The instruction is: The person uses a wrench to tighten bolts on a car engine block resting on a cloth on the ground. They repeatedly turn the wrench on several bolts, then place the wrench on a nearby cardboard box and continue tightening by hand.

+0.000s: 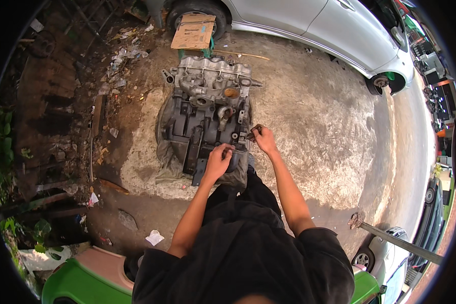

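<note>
A car engine block (180, 121), dark and greasy, lies on a cloth (162, 178) on the ground in front of me. A grey metal cylinder head (215, 66) with round ports sits at its far end. My left hand (219, 159) is at the near right part of the block, fingers bent and closed together; what they hold, if anything, is hidden. Just past the block's right edge, my right hand (264, 140) pinches a small dark part (255, 130), its kind too small to tell.
Beyond the engine, a cardboard sheet (194, 31) rests on a green stand beside a silver car (283, 17). Litter (120, 66) and planks lie on the left. A pole (400, 243) slants in at the lower right, near another car (365, 258). Green bodywork (81, 283) is behind me.
</note>
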Motion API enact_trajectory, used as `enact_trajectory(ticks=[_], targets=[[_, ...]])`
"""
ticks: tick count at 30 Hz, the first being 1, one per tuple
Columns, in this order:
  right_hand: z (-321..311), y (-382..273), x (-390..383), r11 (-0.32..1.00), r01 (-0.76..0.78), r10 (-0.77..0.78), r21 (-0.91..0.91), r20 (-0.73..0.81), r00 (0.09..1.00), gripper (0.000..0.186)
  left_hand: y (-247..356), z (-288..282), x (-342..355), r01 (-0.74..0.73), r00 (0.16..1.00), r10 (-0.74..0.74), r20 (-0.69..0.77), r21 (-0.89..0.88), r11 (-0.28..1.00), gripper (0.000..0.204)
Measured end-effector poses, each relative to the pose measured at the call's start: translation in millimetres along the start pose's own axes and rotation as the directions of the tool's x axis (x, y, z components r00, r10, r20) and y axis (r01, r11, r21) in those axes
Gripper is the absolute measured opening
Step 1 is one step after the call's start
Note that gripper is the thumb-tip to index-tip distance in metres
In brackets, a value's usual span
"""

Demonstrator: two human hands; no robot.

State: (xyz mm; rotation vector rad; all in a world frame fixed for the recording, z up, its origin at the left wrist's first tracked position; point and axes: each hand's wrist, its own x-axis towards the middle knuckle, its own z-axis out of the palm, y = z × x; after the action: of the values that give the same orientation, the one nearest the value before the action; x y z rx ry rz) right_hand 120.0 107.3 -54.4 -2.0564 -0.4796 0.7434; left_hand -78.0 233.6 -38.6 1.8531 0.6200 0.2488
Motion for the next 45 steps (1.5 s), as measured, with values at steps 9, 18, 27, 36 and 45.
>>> enact_trajectory(ticks=[9,18,27,36,45], targets=[[7,7,4,0.998,-0.001,0.001,0.056,0.007,1.0,0.031,0,-5,-2,-0.05,0.998,0.047,0.029,0.104,0.993,0.015],[7,-2,-2,0.993,-0.054,0.056,-0.107,0.016,0.998,0.04,6,-16,3,-0.15,0.988,0.148,0.034,0.367,0.918,0.013],[-1,-4,3,0.999,-0.049,0.049,0.001,0.073,0.996,0.032,-2,-23,8,-0.121,0.992,0.098,0.082,0.353,0.928,0.018],[10,13,-21,0.993,-0.001,0.003,0.122,-0.017,1.0,0.026,-7,-22,14,-0.125,0.991,0.104,0.082,0.316,0.94,0.017],[22,16,-32,0.995,0.081,-0.083,-0.049,-0.042,0.996,0.027,-4,-23,15,-0.085,0.994,0.055,0.1,0.33,0.94,0.017]])
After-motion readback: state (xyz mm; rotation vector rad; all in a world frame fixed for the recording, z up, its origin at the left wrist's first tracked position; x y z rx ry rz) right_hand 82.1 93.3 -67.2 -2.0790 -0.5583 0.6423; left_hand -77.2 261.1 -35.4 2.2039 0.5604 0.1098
